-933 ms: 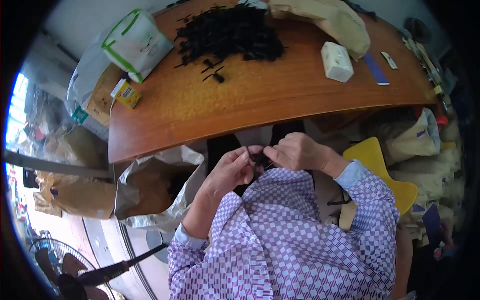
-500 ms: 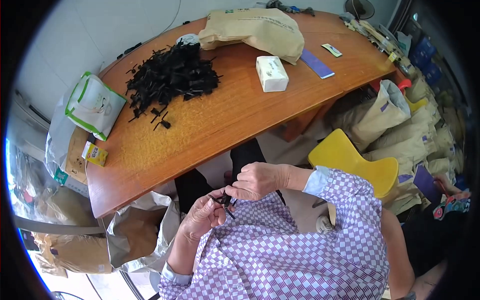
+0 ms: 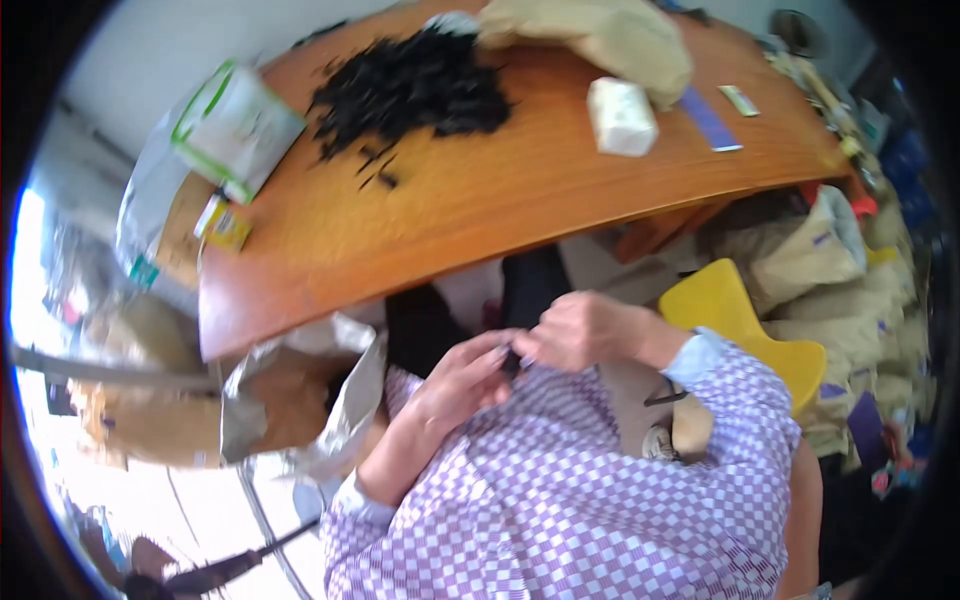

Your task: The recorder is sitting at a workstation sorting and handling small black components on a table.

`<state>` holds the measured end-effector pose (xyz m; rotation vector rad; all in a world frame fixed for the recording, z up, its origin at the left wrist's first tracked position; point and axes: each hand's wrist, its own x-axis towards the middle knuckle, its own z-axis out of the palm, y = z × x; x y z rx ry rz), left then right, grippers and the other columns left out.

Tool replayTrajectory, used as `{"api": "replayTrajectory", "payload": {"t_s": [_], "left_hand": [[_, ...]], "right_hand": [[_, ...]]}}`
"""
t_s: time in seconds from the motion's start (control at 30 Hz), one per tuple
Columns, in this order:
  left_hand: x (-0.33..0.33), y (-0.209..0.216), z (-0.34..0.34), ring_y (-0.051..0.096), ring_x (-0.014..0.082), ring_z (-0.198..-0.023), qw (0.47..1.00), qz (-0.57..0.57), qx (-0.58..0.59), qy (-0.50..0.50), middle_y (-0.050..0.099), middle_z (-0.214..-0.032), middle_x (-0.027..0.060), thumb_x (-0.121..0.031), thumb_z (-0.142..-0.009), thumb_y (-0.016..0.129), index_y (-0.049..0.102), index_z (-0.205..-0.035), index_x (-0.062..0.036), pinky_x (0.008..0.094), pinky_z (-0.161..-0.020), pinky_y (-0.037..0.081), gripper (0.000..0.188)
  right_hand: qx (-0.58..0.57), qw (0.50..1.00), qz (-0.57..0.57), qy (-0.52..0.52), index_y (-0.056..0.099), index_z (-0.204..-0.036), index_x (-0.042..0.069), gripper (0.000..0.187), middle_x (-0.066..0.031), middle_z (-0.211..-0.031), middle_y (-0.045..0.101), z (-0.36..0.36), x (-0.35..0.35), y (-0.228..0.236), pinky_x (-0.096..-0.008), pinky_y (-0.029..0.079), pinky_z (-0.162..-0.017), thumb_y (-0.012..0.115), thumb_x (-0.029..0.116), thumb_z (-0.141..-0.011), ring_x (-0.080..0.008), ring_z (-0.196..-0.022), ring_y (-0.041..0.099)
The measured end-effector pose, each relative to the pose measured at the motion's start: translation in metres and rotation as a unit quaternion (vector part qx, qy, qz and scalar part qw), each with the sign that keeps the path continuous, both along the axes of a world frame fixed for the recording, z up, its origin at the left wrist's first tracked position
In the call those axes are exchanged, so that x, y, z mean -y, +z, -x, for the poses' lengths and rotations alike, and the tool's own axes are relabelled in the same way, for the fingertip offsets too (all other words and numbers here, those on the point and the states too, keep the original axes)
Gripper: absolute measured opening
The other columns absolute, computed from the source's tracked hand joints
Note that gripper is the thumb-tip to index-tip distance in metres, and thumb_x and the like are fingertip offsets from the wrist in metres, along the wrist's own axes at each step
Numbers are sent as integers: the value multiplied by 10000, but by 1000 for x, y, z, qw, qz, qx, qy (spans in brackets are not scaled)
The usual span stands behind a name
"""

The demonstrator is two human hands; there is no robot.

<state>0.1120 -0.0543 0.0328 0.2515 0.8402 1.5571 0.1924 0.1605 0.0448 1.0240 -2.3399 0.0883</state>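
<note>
In front of my lap, both hands meet around a small black part [image 3: 511, 362], dark and blurred, its exact kind not clear. My left hand [image 3: 465, 378] is closed on it with the fingertips. Just to the right, my right hand [image 3: 578, 332] is curled with its fingertips pressed against the same part. On the table lies a large heap of similar black parts [image 3: 412, 90] with thin strips sticking out. A few loose black parts [image 3: 385, 179] lie in front of the heap.
The wooden table [image 3: 480, 190] carries a white-and-green bag [image 3: 240, 135], a yellow carton [image 3: 225, 227], a white packet [image 3: 622, 118] and a large paper sack [image 3: 600, 40]. An open sack [image 3: 300, 400] stands below its left edge. A yellow chair [image 3: 745, 330] and several sacks [image 3: 840, 300] are at right.
The whole view has swung, so the table and its things sit farther right and higher. My hands stay together at the black part, whose thin strips no longer show clearly.
</note>
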Motion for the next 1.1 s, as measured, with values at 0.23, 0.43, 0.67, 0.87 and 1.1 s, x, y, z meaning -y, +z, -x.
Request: {"api": "replayTrajectory", "payload": {"t_s": [0.23,0.43,0.67,0.87,1.1], "left_hand": [[-6,-12,-6,590,77,-633,981,17,-94,166,620,-848,33,-112,-898,575,504,-1218,-78,167,-538,458,330],[3,-15,-9,561,51,-718,935,42,-257,241,524,-873,-12,-11,-892,548,482,-1261,-66,165,-623,453,379],[8,-24,-18,530,54,-752,887,60,-363,278,531,-858,16,2,-870,573,535,-1214,-52,194,-660,477,350],[7,-29,-19,540,88,-692,831,86,-464,293,552,-833,41,29,-824,599,578,-1164,-46,211,-622,462,348],[5,-20,-15,593,225,-619,699,153,-648,261,578,-814,103,18,-778,605,620,-1089,-61,277,-563,487,322]], "right_hand": [[196,934,266,-136,527,-1127,21,324,-2,-557,450,0,12,-15,-247,363,-444,564,226,-878,-130,-486,464],[464,623,610,-156,445,-1252,35,375,19,-749,471,-6,67,-20,-172,334,-536,442,286,-973,-35,-623,405],[432,563,696,-110,423,-1277,36,359,15,-811,503,-7,98,-30,-146,346,-531,416,247,-986,-12,-644,419],[443,539,706,-120,459,-1235,39,299,32,-747,481,-7,99,-32,-151,363,-515,430,194,-981,-18,-610,425],[476,514,702,-131,425,-1282,67,323,56,-660,424,-5,98,-47,-156,292,-455,410,198,-987,-8,-545,366]]}}
